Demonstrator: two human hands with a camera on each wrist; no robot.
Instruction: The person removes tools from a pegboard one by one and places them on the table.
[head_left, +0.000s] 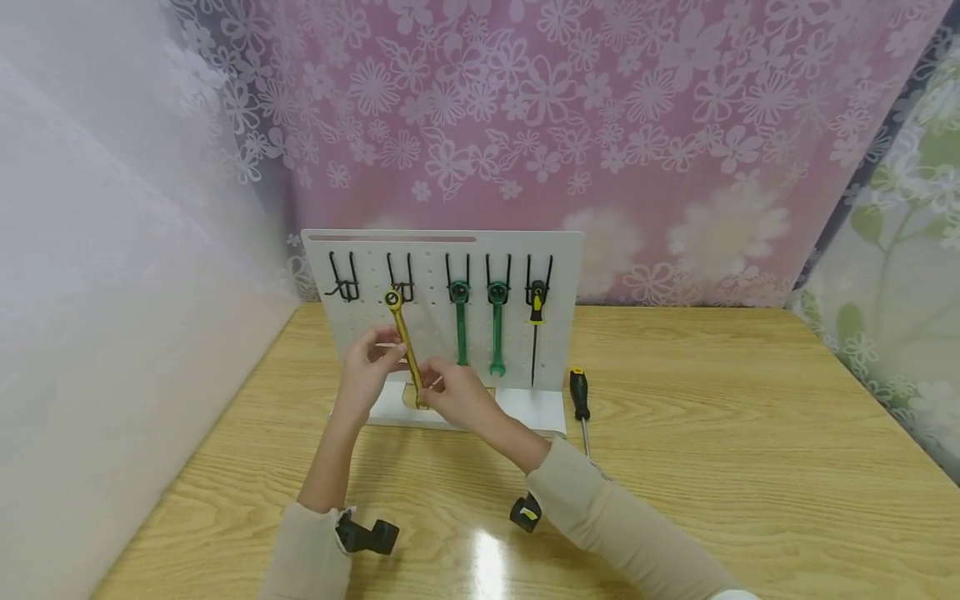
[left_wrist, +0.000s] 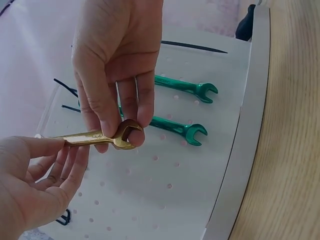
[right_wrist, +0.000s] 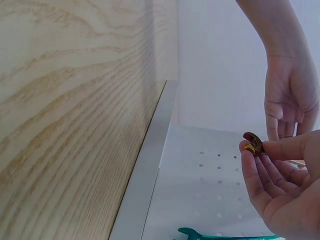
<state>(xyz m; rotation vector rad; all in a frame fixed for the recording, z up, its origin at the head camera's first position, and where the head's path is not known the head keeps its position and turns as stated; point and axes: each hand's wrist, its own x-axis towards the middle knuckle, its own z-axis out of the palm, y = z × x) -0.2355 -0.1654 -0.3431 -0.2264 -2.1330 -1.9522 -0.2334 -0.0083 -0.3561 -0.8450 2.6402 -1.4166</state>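
Note:
Both hands hold one gold combination wrench (head_left: pixel 408 348) in front of the white pegboard (head_left: pixel 442 242). My left hand (head_left: pixel 367 367) pinches the middle of its shaft between thumb and fingers. Lower down, my right hand (head_left: pixel 456 395) pinches it near the open-jaw end (left_wrist: pixel 125 135). The wrench stands nearly upright, tilted a little to the left, and its ring end (head_left: pixel 393 300) overlaps the second hook (head_left: pixel 401 275) from the left in the head view. In the right wrist view the gold open end (right_wrist: pixel 254 143) shows between the right thumb and fingers.
Two green wrenches (head_left: pixel 497 333) and a yellow-black screwdriver (head_left: pixel 536 304) hang on the hooks to the right. The leftmost hook (head_left: pixel 345 279) carries nothing. Another screwdriver (head_left: pixel 579 396) lies on the wooden table (head_left: pixel 712 400) beside the board's base (head_left: pixel 536 408).

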